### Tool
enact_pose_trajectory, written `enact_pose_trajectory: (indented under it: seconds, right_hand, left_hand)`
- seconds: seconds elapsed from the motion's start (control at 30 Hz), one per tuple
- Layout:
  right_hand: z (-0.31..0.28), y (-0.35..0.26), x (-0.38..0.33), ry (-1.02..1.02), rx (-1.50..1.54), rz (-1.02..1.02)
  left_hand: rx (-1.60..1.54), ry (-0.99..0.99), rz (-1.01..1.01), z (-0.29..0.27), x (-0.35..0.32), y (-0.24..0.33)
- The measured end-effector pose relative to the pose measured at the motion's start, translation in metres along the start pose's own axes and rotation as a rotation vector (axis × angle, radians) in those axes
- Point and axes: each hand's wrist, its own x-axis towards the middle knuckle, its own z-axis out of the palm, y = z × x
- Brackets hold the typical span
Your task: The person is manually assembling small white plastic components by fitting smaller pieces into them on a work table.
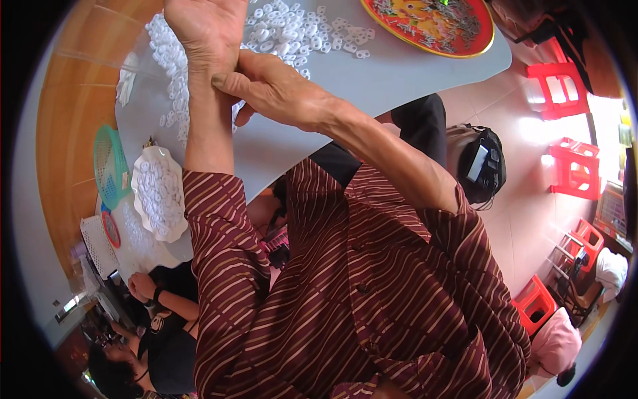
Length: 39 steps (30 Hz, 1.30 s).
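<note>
My left hand [207, 23] is raised over the table with its palm toward me. Its fingers run past the upper edge of the picture, so I cannot tell how they are held. Around the left wrist [205, 100] my right hand [269, 86] is closed, its thumb lying across the front of the wrist. Small white plastic link-shaped pieces [282, 30] lie in a loose heap behind both hands. More of the same pieces [171, 66] spread down the left side of my left forearm.
A red-and-yellow patterned tray [458, 48] holds small metal parts. At left are a scalloped white dish [178, 226] of white pieces and a green basket [106, 169]. Another person [169, 352] sits at lower left. Red stools [573, 169] and a black bag [490, 163] are on the right.
</note>
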Motion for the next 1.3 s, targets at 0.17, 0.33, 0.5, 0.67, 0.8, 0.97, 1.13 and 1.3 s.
enact_pose_trajectory:
  seconds: [0.17,0.33,0.5,0.67,0.8,0.97,1.13,1.3]
  right_hand:
    - [-0.012,-0.010,-0.003,0.042,-0.114,0.117]
    - [-0.012,0.008,0.000,0.068,-0.046,0.172]
    - [-0.036,-0.001,-0.018,0.235,-0.144,0.043]
    - [-0.080,-0.009,-0.050,0.431,-1.153,-0.327]
    - [-0.095,0.004,-0.052,0.350,-1.395,-0.504]
    - [-0.100,0.012,-0.041,0.349,-1.421,-0.536]
    - [-0.101,0.021,-0.033,0.411,-1.426,-0.523]
    - [-0.091,0.021,-0.031,0.521,-1.266,-0.362]
  left_hand:
    - [0.220,-0.127,0.015,-0.004,0.012,-0.017]
    - [-0.453,-0.133,-0.200,-0.026,0.010,-0.029]
    - [1.293,-0.026,0.030,-0.025,-0.021,-0.004]
    - [1.421,-0.298,-0.041,0.015,-0.079,-0.009]
    - [1.442,-0.587,0.192,0.029,-0.126,-0.021]
    - [1.551,-0.726,0.133,0.020,-0.145,-0.029]
    - [1.731,-0.706,0.176,-0.007,-0.143,-0.024]
    - [1.823,-0.649,0.166,-0.018,-0.139,-0.012]
